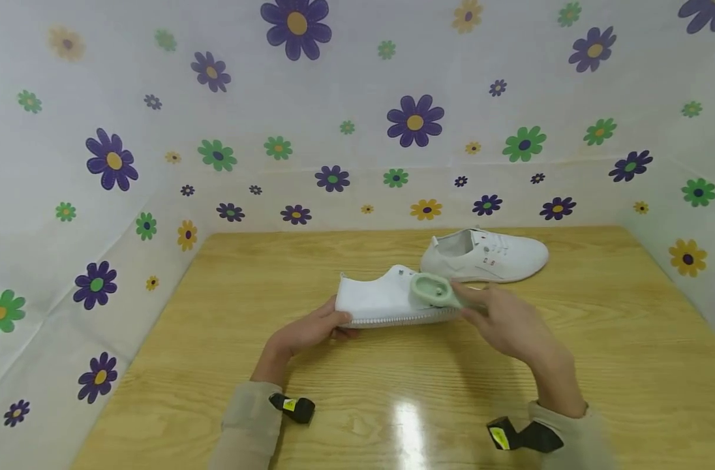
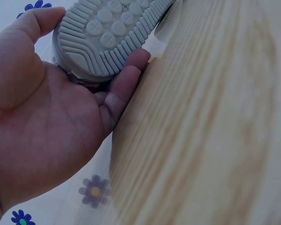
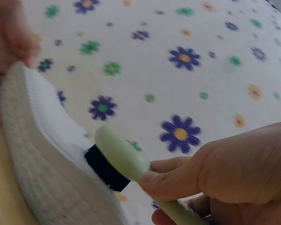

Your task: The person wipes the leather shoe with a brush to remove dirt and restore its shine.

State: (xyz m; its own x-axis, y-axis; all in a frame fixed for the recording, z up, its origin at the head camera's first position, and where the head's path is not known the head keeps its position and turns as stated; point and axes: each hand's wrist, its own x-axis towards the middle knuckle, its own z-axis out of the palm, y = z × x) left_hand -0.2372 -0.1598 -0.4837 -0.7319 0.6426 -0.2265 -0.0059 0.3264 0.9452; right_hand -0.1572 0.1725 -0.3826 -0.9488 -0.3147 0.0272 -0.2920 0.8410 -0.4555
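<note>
My left hand (image 1: pixel 313 329) grips a white shoe (image 1: pixel 372 297) by its heel, thumb on the side and fingers underneath. In the left wrist view the grey ridged sole (image 2: pixel 107 35) faces the camera, between thumb and fingers. My right hand (image 1: pixel 504 320) holds a pale green brush (image 1: pixel 432 290) by its handle. Dark bristles (image 3: pixel 105 168) show in the right wrist view, pressed against the shoe's upper near the sole edge. The shoe is tilted, its toe end partly behind the brush and right hand.
A second white shoe (image 1: pixel 486 254) rests on the wooden table (image 1: pixel 263 274) just behind, toe to the right. White cloth (image 1: pixel 357 78) printed with flowers stands around the back and sides of the table. Each sleeve carries a black wrist camera (image 1: pixel 299 409).
</note>
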